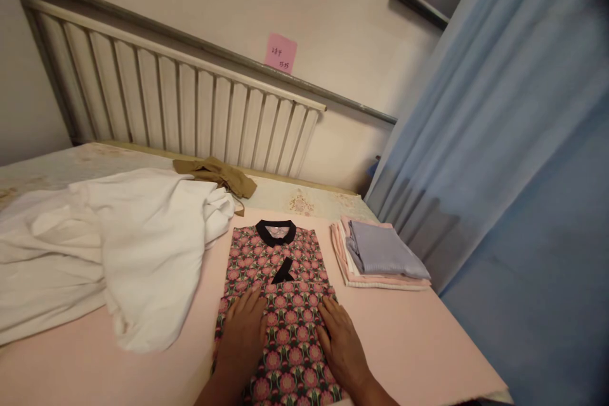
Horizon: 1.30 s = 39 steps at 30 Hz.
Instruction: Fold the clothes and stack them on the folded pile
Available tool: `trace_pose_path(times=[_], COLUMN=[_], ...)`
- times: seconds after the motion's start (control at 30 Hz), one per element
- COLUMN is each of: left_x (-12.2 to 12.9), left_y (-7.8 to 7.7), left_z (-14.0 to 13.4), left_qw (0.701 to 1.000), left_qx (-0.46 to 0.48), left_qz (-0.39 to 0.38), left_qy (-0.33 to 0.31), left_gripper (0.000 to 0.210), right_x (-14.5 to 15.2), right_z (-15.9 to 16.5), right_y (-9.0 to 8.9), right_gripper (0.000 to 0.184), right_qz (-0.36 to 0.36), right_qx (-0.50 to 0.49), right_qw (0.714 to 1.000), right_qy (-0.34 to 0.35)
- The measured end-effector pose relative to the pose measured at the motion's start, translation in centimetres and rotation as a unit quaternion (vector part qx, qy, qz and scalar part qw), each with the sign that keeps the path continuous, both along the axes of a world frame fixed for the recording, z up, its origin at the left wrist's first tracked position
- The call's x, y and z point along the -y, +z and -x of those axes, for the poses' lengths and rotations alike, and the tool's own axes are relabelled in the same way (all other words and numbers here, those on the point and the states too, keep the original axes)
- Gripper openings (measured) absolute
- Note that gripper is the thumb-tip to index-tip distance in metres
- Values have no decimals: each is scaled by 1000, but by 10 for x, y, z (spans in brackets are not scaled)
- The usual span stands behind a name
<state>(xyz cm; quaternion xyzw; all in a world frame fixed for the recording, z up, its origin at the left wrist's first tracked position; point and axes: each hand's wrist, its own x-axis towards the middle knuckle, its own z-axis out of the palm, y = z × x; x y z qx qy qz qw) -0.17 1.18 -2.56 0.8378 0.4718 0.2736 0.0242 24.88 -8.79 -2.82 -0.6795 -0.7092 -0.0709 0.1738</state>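
Note:
A folded patterned shirt (pixel 295 336) with pink flowers on a dark ground and a black collar lies on the pink surface, collar away from me. Its lower part is folded up over the body, and a black strip shows just above that folded edge. Flat on the left side of the folded part rests my left hand (pixel 245 330), fingers stretched out. My right hand (pixel 340 339) lies on the right side of it, fingers extended and a little apart. Neither hand grasps anything. The shirt's near end runs out of the frame between my forearms.
To the left spreads a crumpled white cloth (pixel 152 247). Behind it lies a brown garment (pixel 216 174). A stack of folded clothes (pixel 385 250), grey-blue on top, sits at the right on the pink surface (pixel 404 342). Beyond are a radiator (pixel 190 95) and a blue curtain (pixel 499 139).

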Motion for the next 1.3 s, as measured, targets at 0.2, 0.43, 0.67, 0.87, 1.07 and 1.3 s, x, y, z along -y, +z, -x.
trace_pose_path(times=[0.2, 0.43, 0.67, 0.87, 1.07, 1.3], left_x=[0, 0, -1, -1, -1, -1], left_y=[-1, 0, 1, 0, -3, -4], left_z=[0, 0, 0, 0, 1, 1], left_qw=[1000, 1000, 1000, 1000, 1000, 1000], left_qx=[8, -6, -7, 6, 16, 22], left_qz=[-2, -7, 1, 0, -11, -2], left_qy=[0, -1, -3, -2, -4, -6], left_gripper=[31, 33, 32, 31, 32, 31], right_x=[1, 0, 0, 1, 0, 1], right_z=[1, -1, 0, 2, 3, 3], right_y=[1, 0, 1, 4, 4, 4], right_gripper=[47, 47, 46, 45, 45, 45], right_qz=[9, -5, -15, -13, -12, -13], right_qx=[-7, -1, 1, -1, -1, -1], right_qw=[1000, 1000, 1000, 1000, 1000, 1000], right_qy=[-5, 1, 4, 1, 2, 1])
